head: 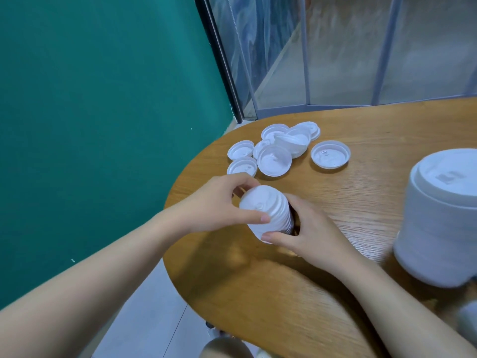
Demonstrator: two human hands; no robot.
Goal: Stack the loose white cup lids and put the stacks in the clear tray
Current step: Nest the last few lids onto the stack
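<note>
A short stack of white cup lids (268, 210) is held tilted just above the wooden table (335, 293). My left hand (219, 202) grips its upper left side, thumb across the front. My right hand (309, 233) grips its lower right side, thumb under the stack. Several loose white lids (274, 160) lie in a pile at the table's far left end, most of them upside down. One single lid (330, 154) lies apart to the right of that pile. A taller stack of lids (438, 218) stands at the right edge of the view. No clear tray is plainly in view.
A teal wall (103, 125) runs along the left. Glass panels with grey frames (335, 60) stand behind the table. The table's rounded left edge drops to a pale tiled floor (144, 319). A blurred pale object (467, 316) sits at the lower right.
</note>
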